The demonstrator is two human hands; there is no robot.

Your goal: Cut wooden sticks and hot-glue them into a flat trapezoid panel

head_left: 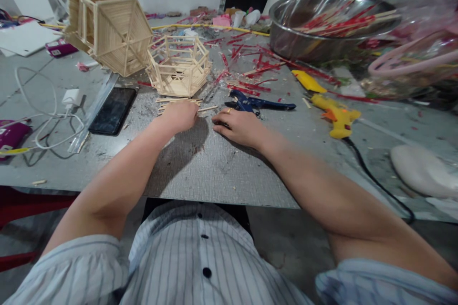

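Note:
My left hand (180, 116) is curled closed over a small pile of thin wooden sticks (162, 104); what its fingers hold is hidden. Palm down on the table, my right hand (239, 127) rests with fingers slightly bent and apart, a ring on one of them. Just beyond it lies a dark blue hand cutter (265, 104), close to the fingers. Behind my left hand stands an open hexagonal stick frame (179, 76). A larger hexagonal stick structure (121, 33) leans on its side at the back left.
A black phone (112, 110) and a white charger (72, 98) with cable lie left. To the right are a yellow glue gun (338, 116), its black cord and a metal basin (322, 43) of sticks. Red scraps (250, 69) litter the grey table (200, 171).

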